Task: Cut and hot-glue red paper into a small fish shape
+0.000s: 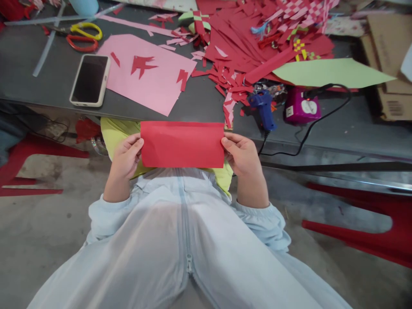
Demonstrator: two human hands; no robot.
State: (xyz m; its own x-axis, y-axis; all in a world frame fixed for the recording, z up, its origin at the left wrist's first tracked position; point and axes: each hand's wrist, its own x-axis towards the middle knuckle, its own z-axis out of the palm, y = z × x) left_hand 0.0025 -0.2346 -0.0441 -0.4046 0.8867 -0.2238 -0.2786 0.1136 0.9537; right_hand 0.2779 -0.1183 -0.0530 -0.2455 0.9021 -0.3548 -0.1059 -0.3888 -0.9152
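Note:
A rectangular red paper (182, 145) is stretched out flat between my hands, over my lap at the table's front edge. My left hand (128, 155) pinches its left end, thumb on top. At the right end my right hand (240, 150) grips it the same way, with the fingers partly hidden behind the paper. Beyond it on the table lies a pink sheet (141, 86) with a few red scraps on it. A white-cased phone (90, 80) rests on the left edge of that sheet.
On the dark table (199, 109) are scissors (84, 37), piled red strips (238, 38), a green sheet (334, 73), a blue glue gun (264, 109) and a purple box (301, 106) with a black cable. Cardboard (392, 56) stands far right. Red stools (370, 219) flank me.

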